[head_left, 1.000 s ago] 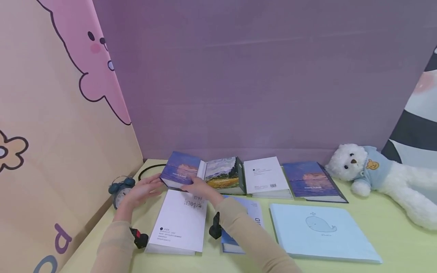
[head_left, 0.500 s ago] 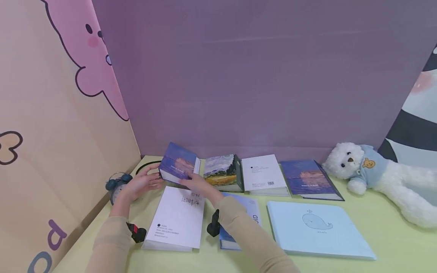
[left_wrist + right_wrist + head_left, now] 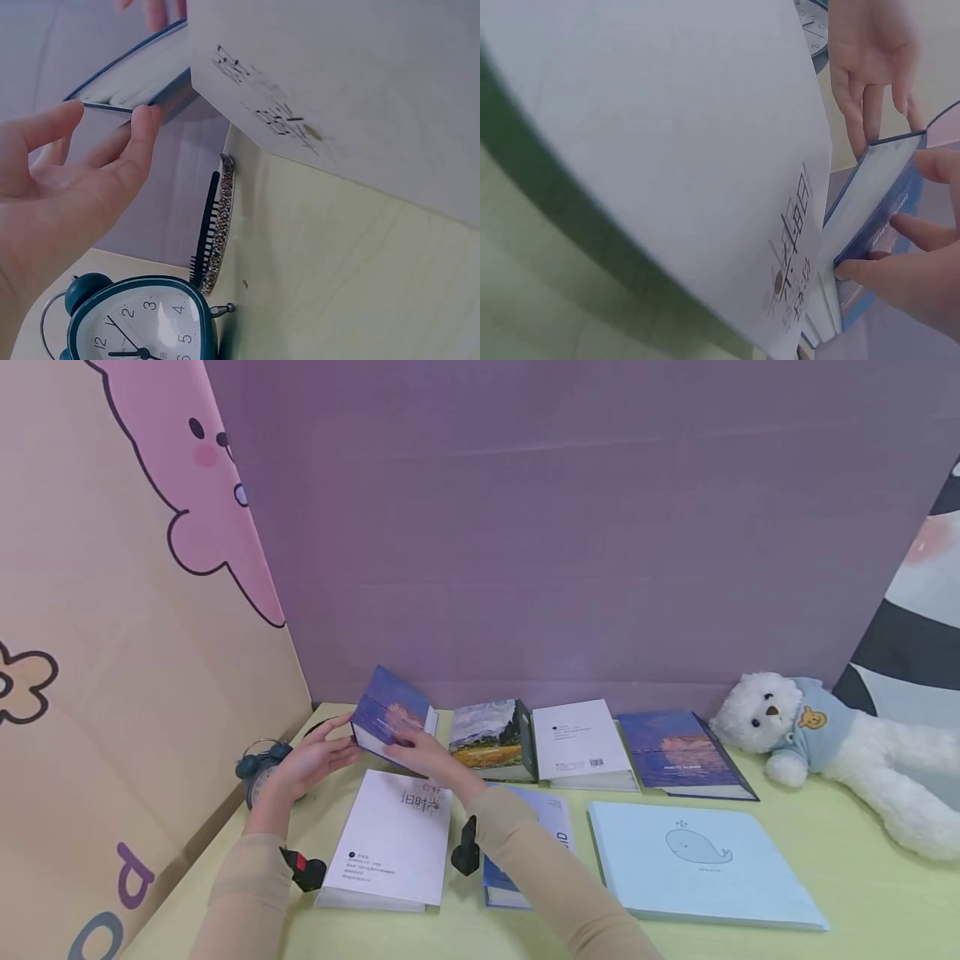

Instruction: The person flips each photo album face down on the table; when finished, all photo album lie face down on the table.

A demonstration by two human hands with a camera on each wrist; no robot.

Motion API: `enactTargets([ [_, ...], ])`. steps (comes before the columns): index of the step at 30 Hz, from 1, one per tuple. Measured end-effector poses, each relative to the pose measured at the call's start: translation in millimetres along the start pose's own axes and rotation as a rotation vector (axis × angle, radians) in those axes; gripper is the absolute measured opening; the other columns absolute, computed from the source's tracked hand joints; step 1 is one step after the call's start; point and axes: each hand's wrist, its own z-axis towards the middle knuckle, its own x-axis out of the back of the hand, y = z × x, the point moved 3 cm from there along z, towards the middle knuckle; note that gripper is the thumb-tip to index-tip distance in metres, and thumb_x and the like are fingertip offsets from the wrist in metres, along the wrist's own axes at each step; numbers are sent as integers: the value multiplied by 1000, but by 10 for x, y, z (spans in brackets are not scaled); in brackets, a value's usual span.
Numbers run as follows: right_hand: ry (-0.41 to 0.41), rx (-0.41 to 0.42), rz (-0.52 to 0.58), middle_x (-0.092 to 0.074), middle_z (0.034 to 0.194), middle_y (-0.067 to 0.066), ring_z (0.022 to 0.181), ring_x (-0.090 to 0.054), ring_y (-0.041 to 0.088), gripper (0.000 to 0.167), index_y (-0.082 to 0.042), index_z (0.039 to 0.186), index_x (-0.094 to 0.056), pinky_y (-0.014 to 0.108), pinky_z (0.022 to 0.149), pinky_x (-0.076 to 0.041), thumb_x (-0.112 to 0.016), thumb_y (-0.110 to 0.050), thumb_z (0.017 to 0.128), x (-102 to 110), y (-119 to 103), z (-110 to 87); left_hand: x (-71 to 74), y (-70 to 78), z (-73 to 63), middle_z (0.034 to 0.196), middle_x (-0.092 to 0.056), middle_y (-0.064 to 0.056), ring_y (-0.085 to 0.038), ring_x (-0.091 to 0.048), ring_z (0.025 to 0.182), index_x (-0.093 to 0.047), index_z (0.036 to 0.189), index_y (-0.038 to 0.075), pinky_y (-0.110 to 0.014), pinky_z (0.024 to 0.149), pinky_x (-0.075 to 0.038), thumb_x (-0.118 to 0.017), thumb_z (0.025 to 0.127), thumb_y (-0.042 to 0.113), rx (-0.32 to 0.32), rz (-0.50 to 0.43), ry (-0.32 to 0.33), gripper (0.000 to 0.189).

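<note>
A blue and purple photo album (image 3: pixel 390 714) with a pinkish rock scene on its cover is tilted up at the back left, its pages facing the person. My right hand (image 3: pixel 431 760) grips its near right part, the thumb at the page edge and fingers on the cover in the right wrist view. My left hand (image 3: pixel 311 764), fingers extended, touches the album's left end with its fingertips. Below both hands stands a white album (image 3: pixel 390 843) with dark lettering. The blue-green alarm clock (image 3: pixel 142 322) sits beside my left hand, and a dark comb-like object (image 3: pixel 206 225) lies close by.
To the right in the back row are a landscape-painting album (image 3: pixel 487 743), a white album (image 3: pixel 577 739) and another purple album (image 3: pixel 678 752). A light blue whale book (image 3: pixel 697 860) and a partly covered blue book (image 3: pixel 551 822) lie in front. A white teddy bear (image 3: pixel 832 735) lies far right.
The photo album's upper edge has risen and it tilts more steeply, with my right hand turning along with it. My left hand stays at its left end. The view has shifted slightly.
</note>
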Motion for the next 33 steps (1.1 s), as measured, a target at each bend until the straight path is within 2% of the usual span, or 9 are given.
enactTargets([
  [4,6,102,-9,-9,159,6,146,-8,27,61,-6,147,-30,49,115,-22,-55,-25,95,-10,-71,18,-27,52,9,149,-26,-25,-27,-46,128,-9,153,15,-46,109,-33,-34,102,7,-22,-9,-17,56],
  [9,31,119,-56,-5,159,2,146,-4,25,61,-1,144,-33,48,116,-21,-54,-30,95,-29,-91,55,-71,122,35,150,-22,-25,-40,-29,136,-10,153,19,-52,111,-29,-33,102,7,-44,-10,-14,57],
  [11,36,85,-39,-12,159,3,145,-14,26,60,-3,144,-35,47,114,-26,-54,-32,95,-35,-108,49,-78,143,34,150,-21,-24,-41,-27,137,-11,153,18,-54,111,-27,-34,102,8,-49,2,-2,57],
  [16,53,0,24,-33,150,12,135,-37,29,57,-5,142,-40,43,108,-37,-53,-35,95,-32,-158,-4,-86,151,13,152,-16,-25,-42,-23,139,-8,152,9,-55,111,-25,-36,102,9,-58,40,-13,58],
  [19,72,-11,44,-37,148,13,134,-39,28,56,-5,141,-42,42,108,-37,-53,-35,95,-21,-169,-19,-96,138,11,153,-15,-25,-41,-22,139,-6,151,4,-54,111,-26,-36,101,8,-57,39,-23,58],
  [22,87,1,111,-38,147,12,134,-39,28,59,-5,143,-37,42,108,-37,-53,-34,95,-12,-162,-8,-108,130,19,155,-11,-23,-40,-20,140,-4,151,2,-53,111,-26,-37,101,7,-57,35,-28,59],
  [28,70,-28,324,-31,150,14,133,-39,33,72,-20,152,-15,50,102,-42,-55,-37,94,-8,-132,49,-130,160,20,157,-9,-17,-38,-18,141,-7,151,4,-51,110,-30,-38,101,8,-66,40,-29,59],
  [33,78,-60,341,-33,146,17,130,-42,36,74,-28,152,-9,53,99,-43,-51,-47,94,7,-121,68,-147,188,17,157,-12,-17,-36,-21,141,-13,150,2,-52,111,-28,-39,101,8,-82,54,-33,56],
])
